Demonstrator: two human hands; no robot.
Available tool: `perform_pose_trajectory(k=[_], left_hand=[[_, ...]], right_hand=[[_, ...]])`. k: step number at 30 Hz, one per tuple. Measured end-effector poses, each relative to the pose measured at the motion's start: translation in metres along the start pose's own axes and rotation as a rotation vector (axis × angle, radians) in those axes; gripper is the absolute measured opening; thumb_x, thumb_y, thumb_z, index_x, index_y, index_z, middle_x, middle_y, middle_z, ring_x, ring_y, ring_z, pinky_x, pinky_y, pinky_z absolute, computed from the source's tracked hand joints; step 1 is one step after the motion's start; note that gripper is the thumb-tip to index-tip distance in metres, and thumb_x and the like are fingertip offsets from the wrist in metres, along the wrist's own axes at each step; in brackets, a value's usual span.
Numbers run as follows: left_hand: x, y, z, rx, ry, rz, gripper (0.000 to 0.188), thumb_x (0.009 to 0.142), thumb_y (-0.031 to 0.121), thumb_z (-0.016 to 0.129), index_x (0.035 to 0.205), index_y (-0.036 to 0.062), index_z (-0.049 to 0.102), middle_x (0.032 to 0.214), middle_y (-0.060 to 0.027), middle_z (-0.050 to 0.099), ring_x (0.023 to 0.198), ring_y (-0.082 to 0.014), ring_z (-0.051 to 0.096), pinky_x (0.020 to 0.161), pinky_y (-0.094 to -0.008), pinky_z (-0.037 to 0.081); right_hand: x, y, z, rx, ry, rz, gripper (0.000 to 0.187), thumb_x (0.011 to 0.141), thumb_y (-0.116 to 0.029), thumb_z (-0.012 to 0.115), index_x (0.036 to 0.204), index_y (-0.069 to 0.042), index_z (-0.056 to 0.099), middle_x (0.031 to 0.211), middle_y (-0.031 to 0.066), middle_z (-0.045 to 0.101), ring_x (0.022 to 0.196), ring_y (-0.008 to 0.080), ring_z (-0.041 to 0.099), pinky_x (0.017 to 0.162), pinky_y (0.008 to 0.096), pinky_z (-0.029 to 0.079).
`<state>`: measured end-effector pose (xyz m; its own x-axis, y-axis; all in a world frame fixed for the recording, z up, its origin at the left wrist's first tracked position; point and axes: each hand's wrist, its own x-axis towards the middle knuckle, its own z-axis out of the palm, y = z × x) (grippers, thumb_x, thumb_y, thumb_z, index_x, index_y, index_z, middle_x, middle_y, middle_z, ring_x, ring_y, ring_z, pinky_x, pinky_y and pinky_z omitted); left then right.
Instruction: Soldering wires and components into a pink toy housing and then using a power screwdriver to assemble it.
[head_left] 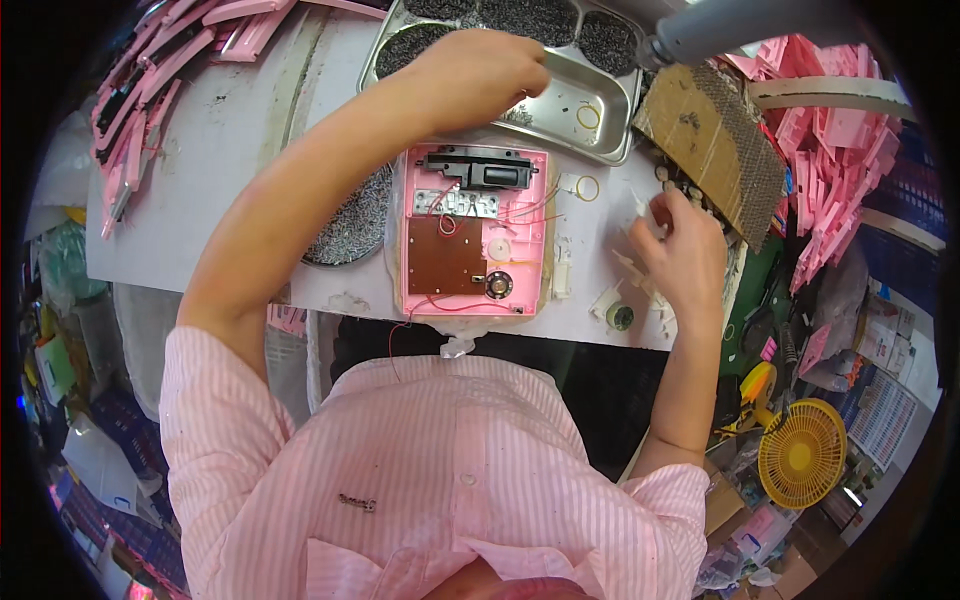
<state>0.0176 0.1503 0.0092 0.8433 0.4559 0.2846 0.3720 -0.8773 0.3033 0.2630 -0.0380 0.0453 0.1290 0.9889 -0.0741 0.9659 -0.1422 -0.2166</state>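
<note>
A pink plastic housing (pixel 531 210) lies face up in front of me. It holds a brown circuit board (pixel 440 257), a black module (pixel 490 170), a small round speaker (pixel 498 285) and thin red wires. My left hand (pixel 485 78) reaches over the metal tray (pixel 565 140); its fingers are curled down, and what they hold, if anything, is hidden. To the right of the housing, my right hand (pixel 685 250) is bent with thumb and forefinger at a small white plastic part (pixel 641 207), which seems pinched between them.
Dark screws (pixel 530 18) fill the tray's far compartments. A round dish of silvery screws (pixel 350 225) sits left of the housing. Pink plastic parts are heaped at far left (pixel 140 110) and right (pixel 830 150). Cardboard (pixel 710 130), a green roll (pixel 620 317) and a yellow fan (pixel 801 454) are on the right.
</note>
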Motion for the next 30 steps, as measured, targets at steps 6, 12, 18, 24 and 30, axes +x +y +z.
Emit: perform_pose_trajectory(k=[6,12,18,24,30], left_hand=[[0.032,-0.015,0.024,0.015,-0.339,0.114,0.008,0.083,0.01,0.066,0.089,0.0035,0.065,0.095,-0.0134,0.066,0.09,-0.0338,0.067,0.076,-0.046,0.054],[0.019,0.002,0.008,-0.299,0.13,-0.138,0.015,0.083,0.008,0.067,0.096,0.0011,0.064,0.086,-0.0116,0.067,0.074,-0.0268,0.067,0.069,-0.0376,0.053],[-0.041,0.075,-0.035,-1.369,0.016,-0.552,0.029,0.096,0.008,0.064,0.123,-0.0021,0.061,0.094,-0.0075,0.072,0.082,-0.0134,0.07,0.074,-0.0279,0.058],[-0.089,0.11,-0.022,-1.642,0.166,-0.759,0.019,0.093,0.0,0.069,0.109,-0.003,0.06,0.099,-0.0139,0.072,0.085,-0.0167,0.073,0.077,-0.027,0.061],[-0.097,0.13,-0.021,-1.076,0.26,-0.489,0.013,0.09,0.004,0.073,0.098,-0.0033,0.065,0.089,-0.0073,0.073,0.076,-0.0104,0.071,0.068,-0.0237,0.059]], right_hand=[[-0.025,0.007,-0.005,0.186,0.123,0.002,0.021,0.077,-0.018,0.072,0.089,-0.001,0.066,0.082,0.014,0.068,0.076,0.0314,0.063,0.071,0.0408,0.05],[-0.022,-0.007,-0.003,0.414,0.277,-0.137,0.022,0.079,-0.009,0.075,0.098,0.0,0.07,0.084,0.0119,0.066,0.073,0.0243,0.06,0.068,0.035,0.05],[-0.028,-0.044,-0.009,0.618,0.339,-0.444,0.032,0.076,-0.005,0.082,0.106,-0.003,0.073,0.09,0.0096,0.069,0.072,0.0205,0.062,0.06,0.0307,0.051],[-0.04,-0.066,0.005,1.004,0.238,-0.329,0.034,0.081,-0.003,0.081,0.114,-0.002,0.072,0.089,0.0048,0.069,0.07,0.0111,0.061,0.058,0.0245,0.049],[-0.034,-0.089,0.032,1.347,-0.021,-0.086,0.035,0.088,0.002,0.074,0.122,0.004,0.066,0.092,-0.0004,0.066,0.07,0.0024,0.059,0.062,0.0167,0.047]])
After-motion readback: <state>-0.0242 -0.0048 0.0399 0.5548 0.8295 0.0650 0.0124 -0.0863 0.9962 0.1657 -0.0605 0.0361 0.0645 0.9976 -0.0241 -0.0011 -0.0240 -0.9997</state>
